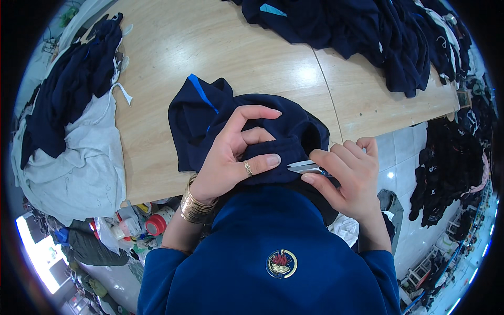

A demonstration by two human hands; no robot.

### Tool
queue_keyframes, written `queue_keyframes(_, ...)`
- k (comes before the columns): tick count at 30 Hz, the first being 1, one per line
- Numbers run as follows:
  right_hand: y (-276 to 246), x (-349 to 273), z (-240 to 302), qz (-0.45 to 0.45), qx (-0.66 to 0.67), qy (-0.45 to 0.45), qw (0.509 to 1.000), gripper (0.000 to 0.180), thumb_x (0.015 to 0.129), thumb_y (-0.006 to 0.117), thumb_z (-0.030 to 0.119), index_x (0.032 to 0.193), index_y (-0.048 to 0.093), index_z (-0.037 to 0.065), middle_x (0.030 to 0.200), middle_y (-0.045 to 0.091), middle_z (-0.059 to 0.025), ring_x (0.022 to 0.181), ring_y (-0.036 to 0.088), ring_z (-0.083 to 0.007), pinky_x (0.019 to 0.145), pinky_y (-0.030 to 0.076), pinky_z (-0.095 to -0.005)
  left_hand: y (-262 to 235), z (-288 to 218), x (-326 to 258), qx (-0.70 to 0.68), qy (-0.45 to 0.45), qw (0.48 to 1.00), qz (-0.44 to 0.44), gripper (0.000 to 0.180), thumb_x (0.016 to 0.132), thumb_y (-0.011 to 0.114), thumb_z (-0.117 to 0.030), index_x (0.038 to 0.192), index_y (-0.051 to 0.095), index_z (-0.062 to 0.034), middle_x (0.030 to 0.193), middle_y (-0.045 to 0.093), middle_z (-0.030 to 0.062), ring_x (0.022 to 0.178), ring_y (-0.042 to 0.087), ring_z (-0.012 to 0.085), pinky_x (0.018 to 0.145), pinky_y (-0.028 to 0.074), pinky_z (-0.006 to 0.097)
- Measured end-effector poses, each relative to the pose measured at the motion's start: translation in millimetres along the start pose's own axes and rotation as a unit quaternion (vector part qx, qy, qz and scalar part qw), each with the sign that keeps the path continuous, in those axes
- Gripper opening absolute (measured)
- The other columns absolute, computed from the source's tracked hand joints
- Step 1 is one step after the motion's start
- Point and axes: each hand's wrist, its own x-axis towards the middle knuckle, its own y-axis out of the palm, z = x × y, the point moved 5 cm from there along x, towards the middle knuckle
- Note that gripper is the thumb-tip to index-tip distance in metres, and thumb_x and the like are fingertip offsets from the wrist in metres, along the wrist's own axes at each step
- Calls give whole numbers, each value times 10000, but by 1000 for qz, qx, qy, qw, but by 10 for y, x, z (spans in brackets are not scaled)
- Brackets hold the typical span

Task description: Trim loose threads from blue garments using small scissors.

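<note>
A navy garment (262,105) with a bright blue stripe lies bunched at the table's near edge, partly over my lap. My left hand (241,149) pinches a folded band of it between thumb and fingers, its index finger raised; a ring and several gold bangles are on that hand and wrist. In my right hand (344,176) is a small pair of thread snips (304,167), mostly hidden by the fingers. Its pale blades point left and lie against the garment just right of my left thumb. Whether a thread is between the blades is too small to tell.
The wooden table (173,42) has a seam at its right. A heap of navy garments (357,31) covers the far right. Navy cloth (79,89) and white cloth (89,152) hang over the left edge. Dark clothes (446,168) lie right; a red-lidded container (157,223) stands below left.
</note>
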Motion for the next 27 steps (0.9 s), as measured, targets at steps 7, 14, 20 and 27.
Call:
queue_keyframes(7, 8, 10, 0, -2, -12, -5, 1000, 236, 709, 676, 311, 772, 591, 100, 588, 447, 3, 536, 409, -150, 619, 257, -317, 9, -12, 1, -5, -6, 1000, -1, 565, 751, 654, -26, 1234, 361, -56, 845, 579, 18, 739, 523, 24, 631, 380, 148)
queue_keyframes(14, 12, 10, -31, 4, 18, -4, 1000, 237, 721, 672, 319, 763, 596, 98, 578, 462, -4, 533, 414, -149, 619, 257, -317, -5, -7, 10, 2, 7, 1000, -10, 549, 757, 646, -25, 1229, 367, -53, 832, 588, 24, 758, 543, 37, 660, 407, 157)
queue_keyframes(20, 30, 2, -52, 47, 33, -2, 998, 202, 753, 654, 319, 785, 594, 129, 579, 439, 20, 546, 426, -128, 616, 265, -321, 0, -27, 18, 9, 18, 1000, 7, 543, 760, 641, -16, 1227, 367, -48, 834, 599, 38, 773, 554, 49, 682, 419, 165)
queue_keyframes(27, 17, 26, -26, 63, 18, -14, 998, 250, 725, 672, 337, 783, 605, 103, 611, 504, 8, 554, 449, -139, 627, 268, -318, 32, -30, 26, 11, 15, 1000, 1, 535, 758, 644, -14, 1219, 376, -45, 835, 600, 32, 782, 557, 53, 692, 424, 171)
